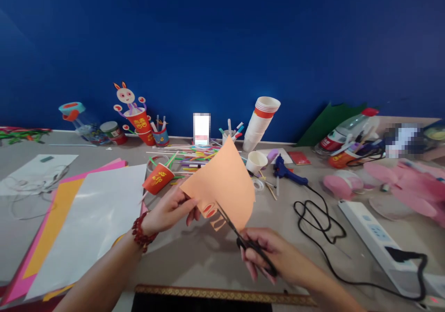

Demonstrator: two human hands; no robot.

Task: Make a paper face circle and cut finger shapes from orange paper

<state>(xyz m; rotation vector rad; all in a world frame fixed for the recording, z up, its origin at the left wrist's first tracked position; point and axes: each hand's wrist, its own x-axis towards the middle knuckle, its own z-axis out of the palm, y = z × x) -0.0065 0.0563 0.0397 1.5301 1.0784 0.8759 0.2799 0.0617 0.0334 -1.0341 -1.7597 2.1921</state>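
Note:
My left hand [175,208], with a red bead bracelet on the wrist, pinches the left corner of an orange sheet of paper [227,182] and holds it up over the table. Small ovals [209,210] with red centres are drawn near the paper's lower edge. Dark-handled scissors [248,246] are gripped in my right hand [266,251]. Their blades lie against the lower part of the sheet, beside the ovals. Behind the left hand a red paper cup [158,178] tilts, with green strips sticking out of it.
Coloured papers under a white sheet [93,214] lie at left. A blue glue gun [288,170] with a looping black cord and a power strip [380,238] are at right. Stacked paper cups [260,124], a bright phone [202,129] and a bunny cup figure [134,117] stand by the blue wall.

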